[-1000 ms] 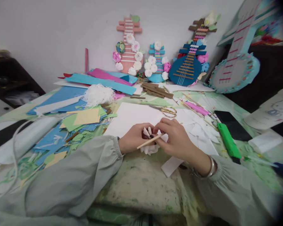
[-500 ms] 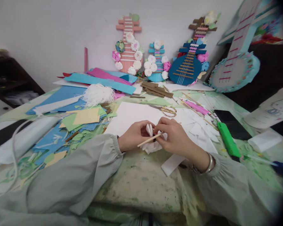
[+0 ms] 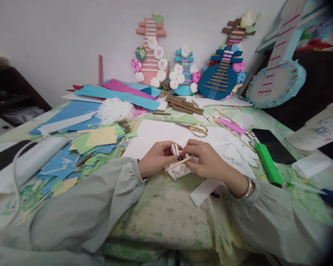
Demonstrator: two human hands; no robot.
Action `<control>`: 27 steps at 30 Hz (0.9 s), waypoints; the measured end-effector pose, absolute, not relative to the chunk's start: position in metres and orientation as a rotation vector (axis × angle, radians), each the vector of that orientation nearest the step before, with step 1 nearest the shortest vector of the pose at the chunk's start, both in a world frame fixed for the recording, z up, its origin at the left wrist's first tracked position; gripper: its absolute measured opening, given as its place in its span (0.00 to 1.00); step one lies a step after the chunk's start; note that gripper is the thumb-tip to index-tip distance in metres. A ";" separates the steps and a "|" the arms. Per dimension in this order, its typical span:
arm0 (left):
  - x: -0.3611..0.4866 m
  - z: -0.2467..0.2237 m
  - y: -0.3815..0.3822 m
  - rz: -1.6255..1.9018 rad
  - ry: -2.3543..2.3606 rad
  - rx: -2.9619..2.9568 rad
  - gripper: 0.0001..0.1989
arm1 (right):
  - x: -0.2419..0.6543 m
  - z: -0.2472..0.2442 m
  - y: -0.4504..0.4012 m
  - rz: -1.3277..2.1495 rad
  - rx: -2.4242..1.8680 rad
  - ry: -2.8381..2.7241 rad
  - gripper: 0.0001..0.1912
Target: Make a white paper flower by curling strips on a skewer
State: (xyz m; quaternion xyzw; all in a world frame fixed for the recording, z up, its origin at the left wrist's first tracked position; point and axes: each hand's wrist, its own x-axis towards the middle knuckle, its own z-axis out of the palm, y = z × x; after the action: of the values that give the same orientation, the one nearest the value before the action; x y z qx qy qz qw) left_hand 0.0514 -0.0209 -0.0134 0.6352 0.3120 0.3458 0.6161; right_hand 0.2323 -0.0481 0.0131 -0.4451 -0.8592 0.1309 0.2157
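Between my two hands is a white paper flower [image 3: 175,172] with folded, crumpled petals. My left hand [image 3: 158,159] is closed round its left side, thumb and fingers pinching the paper. My right hand [image 3: 204,159] is closed as well, with a thin wooden stick [image 3: 178,164] held slantwise across the flower and its fingertips at the petals. A small dark, shiny spot shows by my left thumb; I cannot make out what it is. Below my right wrist lies a white paper strip [image 3: 204,193]. Gold-handled scissors [image 3: 197,130] rest on a white sheet [image 3: 152,131] beyond my hands.
Paper scraps [image 3: 100,138] and a heap of white string [image 3: 115,111] lie to the left. At right are a green-handled cutter [image 3: 269,164], a black phone [image 3: 273,146] and a white cup [image 3: 318,127]. Decorated paper lutes [image 3: 219,81] lean against the back wall.
The stick in my right hand has swung and shifted slightly, its lower end now nearer the flower. My hands have barely moved, and the dark spot by my left thumb shows more.
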 end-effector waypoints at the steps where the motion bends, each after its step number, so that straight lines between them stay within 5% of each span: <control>1: 0.051 -0.013 -0.021 0.800 0.722 1.471 0.18 | 0.232 0.013 -0.048 0.368 -1.231 -2.381 0.08; 22: 0.054 -0.011 -0.024 0.886 0.872 1.564 0.15 | 0.232 0.010 -0.043 0.337 -1.308 -2.296 0.03; 27: 0.055 -0.007 -0.027 0.921 0.887 1.526 0.14 | 0.232 0.005 -0.041 0.348 -1.381 -2.196 0.13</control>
State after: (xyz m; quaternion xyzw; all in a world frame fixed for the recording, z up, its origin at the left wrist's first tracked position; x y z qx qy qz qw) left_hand 0.0551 -0.0268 -0.0073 0.6430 0.3738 0.3882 0.5442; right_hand 0.2321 -0.0406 0.0046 -0.5095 -0.8104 0.1284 0.2593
